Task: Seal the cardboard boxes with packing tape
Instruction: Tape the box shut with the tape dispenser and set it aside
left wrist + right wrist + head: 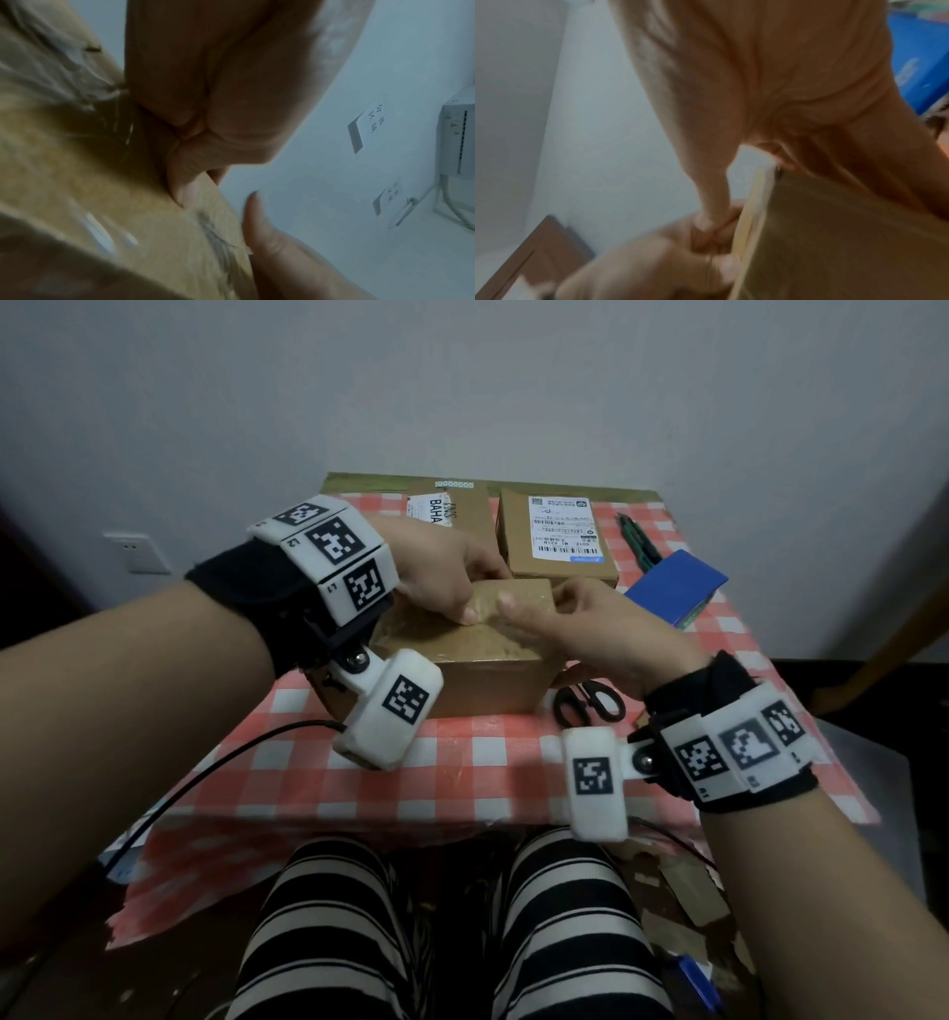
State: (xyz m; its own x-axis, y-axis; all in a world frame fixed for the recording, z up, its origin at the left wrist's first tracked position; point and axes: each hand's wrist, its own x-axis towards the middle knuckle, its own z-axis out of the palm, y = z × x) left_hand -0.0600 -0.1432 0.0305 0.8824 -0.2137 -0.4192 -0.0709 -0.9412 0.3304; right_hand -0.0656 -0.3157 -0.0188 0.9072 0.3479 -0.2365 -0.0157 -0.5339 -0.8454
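A brown cardboard box stands mid-table on the checked cloth, and glossy wrinkled tape covers its top. My left hand grips the box's far left edge, thumb pressed on the taped top and fingers curled over the far side. My right hand grips the far right corner with curled fingers, its thumb lying on the top towards the left thumb. In the right wrist view the right thumb reaches the left hand's fingers beside the box edge. No tape roll is in sight.
Two labelled cardboard boxes stand at the back of the table. A blue box and a green utility knife lie at the right. Black scissors lie just right of the middle box.
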